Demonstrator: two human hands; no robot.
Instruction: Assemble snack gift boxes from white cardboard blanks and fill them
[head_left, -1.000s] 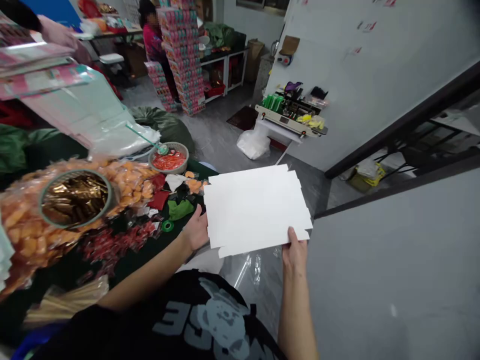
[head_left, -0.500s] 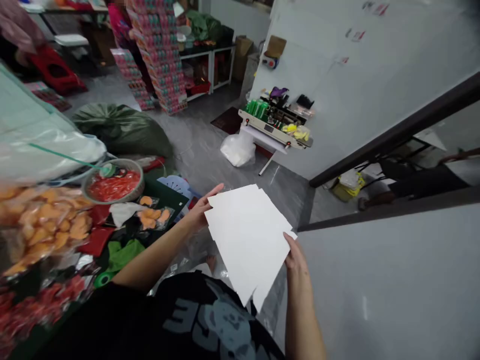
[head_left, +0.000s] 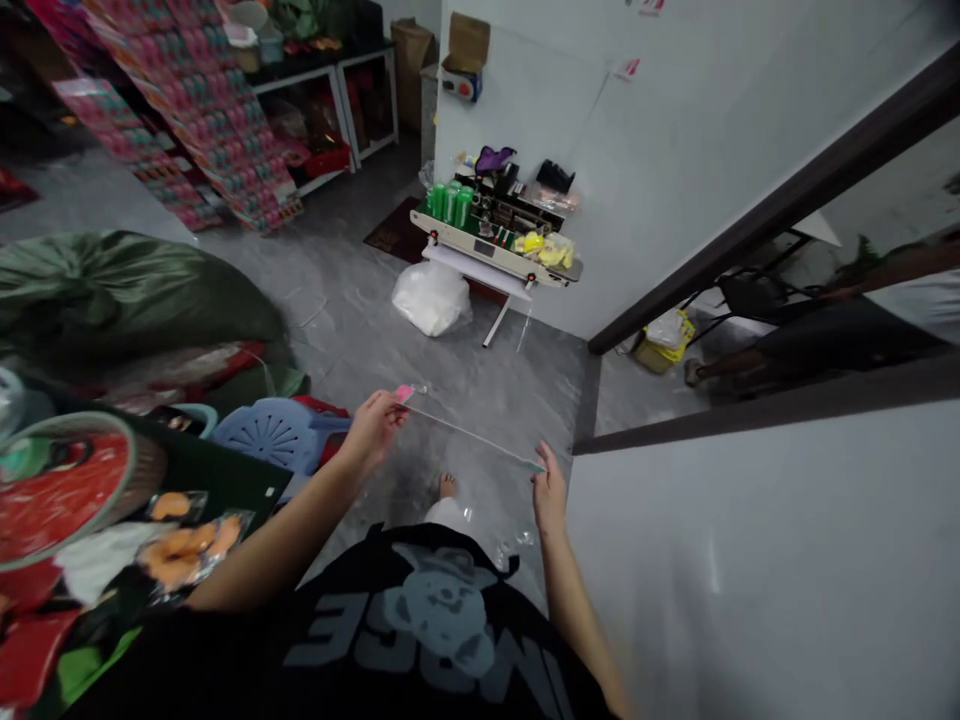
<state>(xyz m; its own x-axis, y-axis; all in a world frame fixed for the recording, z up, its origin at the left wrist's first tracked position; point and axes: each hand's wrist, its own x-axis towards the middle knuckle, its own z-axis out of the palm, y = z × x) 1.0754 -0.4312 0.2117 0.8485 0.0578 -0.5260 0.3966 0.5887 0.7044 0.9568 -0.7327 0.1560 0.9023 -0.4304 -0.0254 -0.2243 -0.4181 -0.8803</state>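
My left hand (head_left: 373, 430) and my right hand (head_left: 550, 490) hold white card sheets (head_left: 472, 433) between them, in front of my body. Seen almost edge-on, the sheets look like a thin pale line. A bit of pink shows at the left fingertips and a bit of teal at the right. The fingers of my left hand are pinched at one end. At the other end my right hand grips with its thumb and fingers partly hidden.
A blue plastic stool (head_left: 262, 435) stands left, beside a table with a basket (head_left: 139, 470) of red pieces. Ahead are a white plastic bag (head_left: 431, 298) and a sealing machine (head_left: 495, 245) bearing green cans. A large green sack (head_left: 135, 300) lies left. A wall (head_left: 750, 540) rises right.
The white sheets have tilted from facing me to nearly edge-on, with both hands still on them. My view has turned, so the table and sealing machine appear further left.
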